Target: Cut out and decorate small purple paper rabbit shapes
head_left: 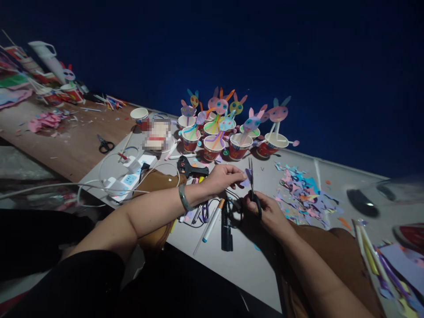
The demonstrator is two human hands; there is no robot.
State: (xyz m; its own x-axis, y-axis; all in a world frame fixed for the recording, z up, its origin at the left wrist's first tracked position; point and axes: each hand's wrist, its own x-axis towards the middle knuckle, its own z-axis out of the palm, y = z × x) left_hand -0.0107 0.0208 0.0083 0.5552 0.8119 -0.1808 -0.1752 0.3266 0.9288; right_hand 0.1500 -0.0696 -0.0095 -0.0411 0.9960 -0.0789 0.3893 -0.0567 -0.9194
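My left hand (228,178) pinches a small piece of purple paper (245,177) above the table. In my right hand (265,207) is a pair of black-handled scissors (253,194), its blades pointing up and slightly apart beside the paper. A bangle circles my left wrist. Below and between the hands lie a white marker (213,220) with an orange end and a thick black marker (226,227). A black glue gun (192,168) rests just behind my left hand. Behind both hands stand several paper cups (213,149) holding paper rabbit-like figures (254,121).
Paper scraps (300,190) are heaped to the right, near a computer mouse (362,202). On the left, a white power strip (127,179) trails cables across the table. Another pair of scissors (106,144) lies on the brown table (96,154). A white jug (48,57) stands at the far left.
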